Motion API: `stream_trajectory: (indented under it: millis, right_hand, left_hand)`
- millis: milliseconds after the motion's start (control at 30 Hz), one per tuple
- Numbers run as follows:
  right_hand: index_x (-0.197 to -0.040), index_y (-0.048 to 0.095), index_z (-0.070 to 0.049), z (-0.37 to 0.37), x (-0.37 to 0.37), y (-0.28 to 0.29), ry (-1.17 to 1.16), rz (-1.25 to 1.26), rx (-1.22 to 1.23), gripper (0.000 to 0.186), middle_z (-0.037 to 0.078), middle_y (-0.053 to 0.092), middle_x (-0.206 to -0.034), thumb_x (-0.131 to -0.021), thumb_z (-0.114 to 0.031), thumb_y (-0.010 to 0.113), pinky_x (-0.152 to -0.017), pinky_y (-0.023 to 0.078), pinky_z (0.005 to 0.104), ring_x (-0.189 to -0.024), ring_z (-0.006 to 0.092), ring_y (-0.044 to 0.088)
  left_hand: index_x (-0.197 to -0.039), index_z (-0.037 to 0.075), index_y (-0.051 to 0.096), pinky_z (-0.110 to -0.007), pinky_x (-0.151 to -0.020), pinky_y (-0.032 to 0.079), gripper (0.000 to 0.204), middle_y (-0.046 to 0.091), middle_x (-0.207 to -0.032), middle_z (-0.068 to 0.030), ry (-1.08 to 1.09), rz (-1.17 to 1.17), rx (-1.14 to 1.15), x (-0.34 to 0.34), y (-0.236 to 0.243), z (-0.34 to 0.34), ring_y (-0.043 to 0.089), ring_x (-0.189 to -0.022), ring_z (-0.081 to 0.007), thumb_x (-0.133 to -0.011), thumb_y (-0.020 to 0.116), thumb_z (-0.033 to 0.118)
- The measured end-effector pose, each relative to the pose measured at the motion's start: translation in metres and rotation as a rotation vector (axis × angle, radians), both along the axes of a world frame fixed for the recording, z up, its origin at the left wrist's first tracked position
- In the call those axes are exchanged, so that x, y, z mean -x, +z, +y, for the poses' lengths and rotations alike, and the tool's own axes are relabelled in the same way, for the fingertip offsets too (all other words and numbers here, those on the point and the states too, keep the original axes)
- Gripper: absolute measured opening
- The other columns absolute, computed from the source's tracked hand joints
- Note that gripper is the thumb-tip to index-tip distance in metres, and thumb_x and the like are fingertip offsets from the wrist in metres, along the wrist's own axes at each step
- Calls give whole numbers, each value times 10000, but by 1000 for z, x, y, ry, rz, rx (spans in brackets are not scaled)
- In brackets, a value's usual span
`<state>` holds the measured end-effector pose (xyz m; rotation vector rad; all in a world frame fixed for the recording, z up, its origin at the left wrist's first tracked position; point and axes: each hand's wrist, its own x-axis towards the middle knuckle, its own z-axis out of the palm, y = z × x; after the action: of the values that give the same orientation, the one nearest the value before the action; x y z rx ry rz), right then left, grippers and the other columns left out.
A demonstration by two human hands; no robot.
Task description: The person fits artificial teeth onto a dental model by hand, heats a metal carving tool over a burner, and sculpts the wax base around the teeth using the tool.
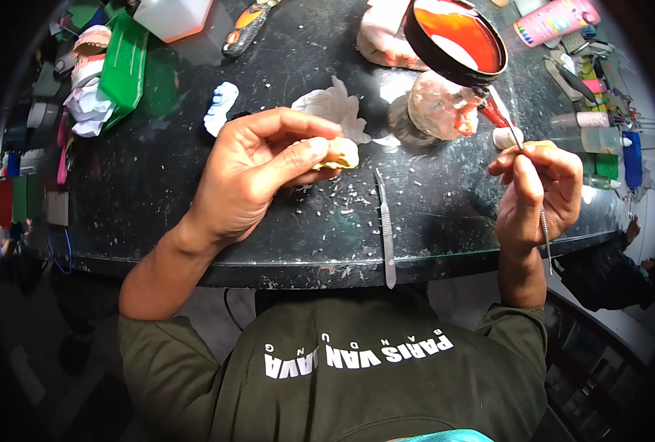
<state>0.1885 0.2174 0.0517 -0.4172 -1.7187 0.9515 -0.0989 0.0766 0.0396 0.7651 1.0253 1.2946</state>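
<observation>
My left hand (257, 166) pinches a small yellowish, lumpy piece (340, 154) between thumb and fingers, above the black table; the fingers partly cover it. On the right, my right hand (540, 188) is closed on a thin metal hand tool (544, 225), held like a pen. Its upper end points up and left toward a red, glossy thing (494, 114) beside a small white round piece (506, 138). Between both hands a metal scalpel (386, 236) lies on the table, its handle end over the front edge.
Beyond the hands are a black-rimmed round vessel (456, 37) with orange-red contents, a pink-stained plaster lump (442, 107), a white ruffled piece (333, 107) and a pale blue piece (221, 107). A green basket (127, 74) with dental models stands left. Bottles and tools crowd the right.
</observation>
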Motion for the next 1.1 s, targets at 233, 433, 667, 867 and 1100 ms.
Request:
stream_trajectory:
  millis: [233,433,667,867,1100]
  right_hand:
    - [-1114,550,66,-1,-1,4,18,-49,0,186,174,644,-957,-931,97,562,-685,593,316,-746,197,686]
    - [-1101,548,58,-7,4,5,-4,-67,14,169,149,627,-889,-934,86,561,-692,589,311,-739,190,680]
    - [-1108,553,41,-6,1,7,2,-54,33,181,155,629,-925,-933,87,565,-668,549,282,-750,192,678]
    - [-1126,541,41,-10,2,4,35,-52,-13,214,168,655,-907,-921,101,552,-706,563,303,-754,207,679]
    - [-1122,590,81,-17,4,6,194,-246,-165,298,220,718,-907,-835,156,584,-780,594,374,-832,281,735]
  left_hand:
    - [-1329,-49,626,-428,-1028,602,342,703,-1230,-169,-18,-72,19,0,-3,-2,707,-1160,-243,-1027,675,105]
    - [-1370,-56,610,-425,-1064,573,405,701,-1240,-172,-28,-223,44,0,-4,-3,689,-1199,-259,-1009,696,106]
    - [-1364,-76,597,-396,-1097,545,419,684,-1268,-200,-30,-137,52,-1,1,-2,680,-1222,-280,-995,695,97]
    - [-1346,-73,596,-427,-1089,550,405,685,-1254,-205,7,-144,24,-5,4,-3,681,-1216,-297,-983,692,79]
    - [-1358,-62,595,-398,-977,619,425,685,-1239,-178,8,-5,-2,-4,-1,-4,699,-1144,-255,-967,717,52]
